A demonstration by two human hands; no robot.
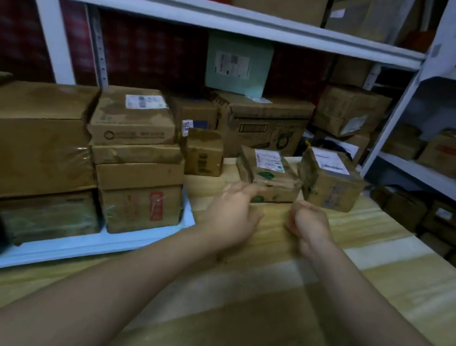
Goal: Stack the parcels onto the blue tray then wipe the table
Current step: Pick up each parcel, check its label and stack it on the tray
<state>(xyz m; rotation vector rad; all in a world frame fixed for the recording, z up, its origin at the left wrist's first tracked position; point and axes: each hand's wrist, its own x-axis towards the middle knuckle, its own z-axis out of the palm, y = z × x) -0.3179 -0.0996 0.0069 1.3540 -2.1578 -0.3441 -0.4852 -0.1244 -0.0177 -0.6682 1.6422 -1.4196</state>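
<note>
Hands over counter (380, 275), centre frame.
Left hand (233, 216) fingers straight, at labelled parcel (270, 175); right hand (310, 226) curled, empty; blue tray (93, 244) stacked, left.

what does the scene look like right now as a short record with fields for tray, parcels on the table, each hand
tray: light blue flat tray at table's left, loaded with stacked brown cardboard parcels
on table: three brown cardboard parcels: small upright one, flat one with green marks, blocky one with white label
left hand: fingers extended at the flat parcel's front, touch unclear
right hand: fingers curled, holding nothing
table: pale wooden top
wiping: not started, no cloth visible
</note>
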